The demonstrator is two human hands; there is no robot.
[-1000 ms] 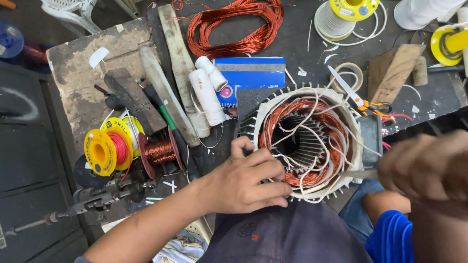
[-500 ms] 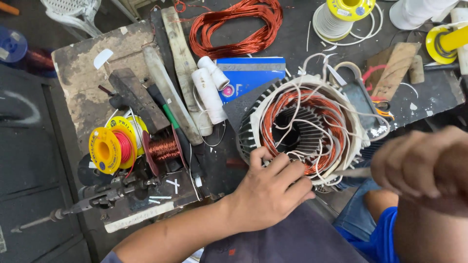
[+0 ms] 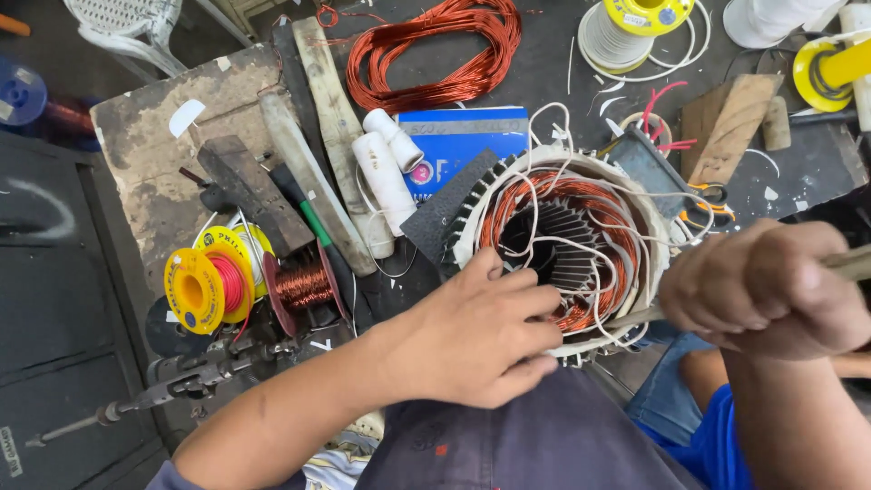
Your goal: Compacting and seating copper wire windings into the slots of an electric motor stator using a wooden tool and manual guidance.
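A round motor stator (image 3: 567,245) with copper windings sits at the centre of a cluttered workbench (image 3: 154,154). The left hand (image 3: 476,336) rests flat on its rim at seven o'clock, fingers together, pointing to two o'clock. The right hand (image 3: 771,286), at four o'clock, is fisted around a thin rod (image 3: 635,317) lying roughly horizontally, its tip touching the windings.

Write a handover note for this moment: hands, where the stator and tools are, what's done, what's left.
Left hand: resting on the near rim of the stator, fingers on the copper windings, steadying it.
Right hand: closed around a thin rod whose tip reaches into the windings at the near right.
Stator sits on the person's lap at the bench edge, white leads looping out.
Done: copper coils are seated in the slots.
Left: leads look loose and untied; judged only from this view.
Spare wire spools lie left of it.
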